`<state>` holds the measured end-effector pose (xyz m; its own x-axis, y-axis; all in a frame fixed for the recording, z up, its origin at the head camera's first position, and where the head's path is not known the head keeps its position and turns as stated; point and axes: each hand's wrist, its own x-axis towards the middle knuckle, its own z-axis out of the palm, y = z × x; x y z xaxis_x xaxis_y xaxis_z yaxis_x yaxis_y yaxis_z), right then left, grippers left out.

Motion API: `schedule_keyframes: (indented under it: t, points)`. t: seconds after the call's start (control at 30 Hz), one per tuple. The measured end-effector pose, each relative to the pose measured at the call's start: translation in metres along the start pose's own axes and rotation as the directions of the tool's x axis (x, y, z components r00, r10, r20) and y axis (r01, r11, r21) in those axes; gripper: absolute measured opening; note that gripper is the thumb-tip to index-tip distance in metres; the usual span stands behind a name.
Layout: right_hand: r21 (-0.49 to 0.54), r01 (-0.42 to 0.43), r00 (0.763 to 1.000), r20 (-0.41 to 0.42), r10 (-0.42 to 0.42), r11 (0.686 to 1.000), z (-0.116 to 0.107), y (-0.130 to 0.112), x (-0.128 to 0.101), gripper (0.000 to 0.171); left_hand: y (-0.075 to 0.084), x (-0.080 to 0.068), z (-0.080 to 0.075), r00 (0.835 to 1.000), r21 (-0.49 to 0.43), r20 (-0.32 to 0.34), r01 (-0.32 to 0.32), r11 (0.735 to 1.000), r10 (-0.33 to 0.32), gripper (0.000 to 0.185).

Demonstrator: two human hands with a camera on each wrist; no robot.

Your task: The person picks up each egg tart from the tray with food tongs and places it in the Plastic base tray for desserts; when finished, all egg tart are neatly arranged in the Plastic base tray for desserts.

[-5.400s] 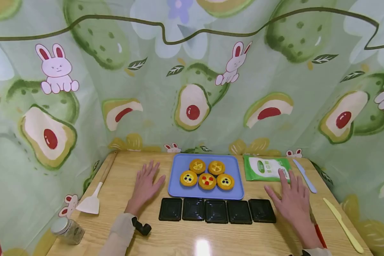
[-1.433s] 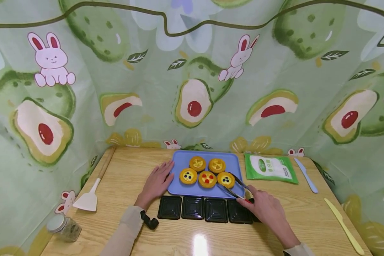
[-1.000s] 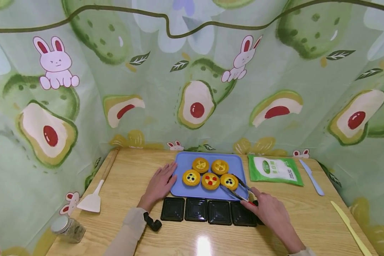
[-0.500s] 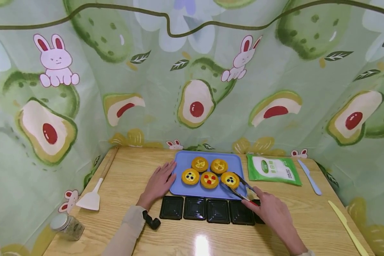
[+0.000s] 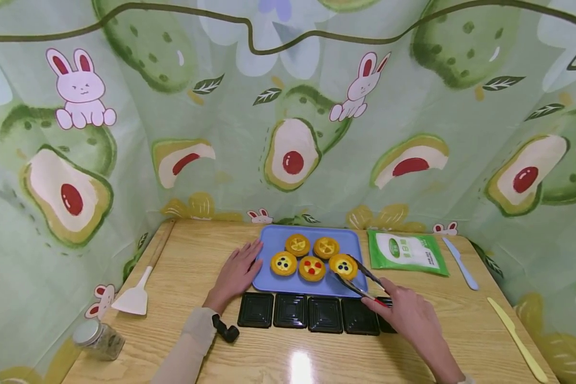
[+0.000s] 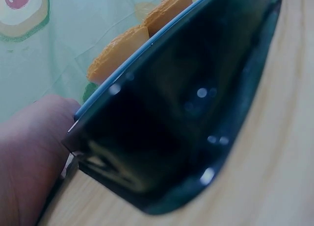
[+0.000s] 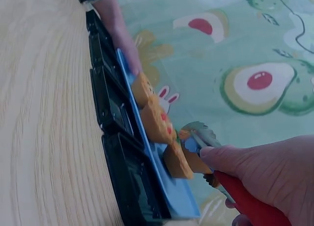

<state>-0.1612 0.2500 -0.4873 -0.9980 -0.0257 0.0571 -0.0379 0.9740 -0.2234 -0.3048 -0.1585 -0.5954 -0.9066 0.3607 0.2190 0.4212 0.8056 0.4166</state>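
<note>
My left hand (image 5: 235, 272) rests with straight fingers on the left edge of a blue tray (image 5: 271, 241). On the tray sit several egg tarts: two with yellow fruit pieces (image 5: 312, 247) behind, one with red pieces (image 5: 312, 269) front middle, one with blueberries (image 5: 284, 263) front left. My right hand (image 5: 413, 314) grips red-handled tongs (image 7: 250, 201), whose dark arms span the front right blueberry tart (image 5: 344, 265). That tart sits slightly apart from its red-topped neighbour. In the left wrist view a black square plastic box (image 6: 162, 118) fills the middle.
A row of black square boxes (image 5: 290, 310) lines the tray's front. To the right lie a green-white packet (image 5: 408, 253), a blue knife (image 5: 461, 264) and a yellow knife (image 5: 517, 338). On the left are a spatula (image 5: 133, 300) and a glass jar (image 5: 103, 341).
My right hand has picked up the tongs and brought them around the blueberry tart, which has shifted slightly right and away from its neighbour. My left hand has moved onto the tray's edge.
</note>
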Motion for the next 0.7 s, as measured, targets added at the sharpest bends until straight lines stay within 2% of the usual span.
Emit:
schedule_keyframes:
  t: [0.23, 0.47, 0.57, 0.7]
  points:
    - [0.008, 0.062, 0.998, 0.015, -0.062, 0.998, -0.004, -0.024, -0.006, 0.073, 0.000, 0.001, -0.003, 1.000, 0.006, -0.009, -0.017, 1.000, 0.017, 0.060]
    - [0.035, 0.125, 0.992, 0.010, -0.125, 0.992, 0.010, -0.056, -0.008, 0.071, 0.000, 0.000, -0.003, 1.000, -0.006, 0.001, -0.019, 1.000, 0.019, 0.059]
    - [0.019, 0.183, 0.983, -0.006, -0.183, 0.983, 0.019, -0.069, -0.008, 0.065, 0.000, 0.000, -0.003, 1.000, -0.021, -0.001, -0.030, 0.999, 0.030, 0.058]
    - [0.016, 0.281, 0.960, -0.021, -0.280, 0.960, 0.031, -0.086, -0.009, 0.060, -0.001, -0.002, -0.002, 0.998, -0.043, -0.019, -0.057, 0.997, 0.057, 0.057]
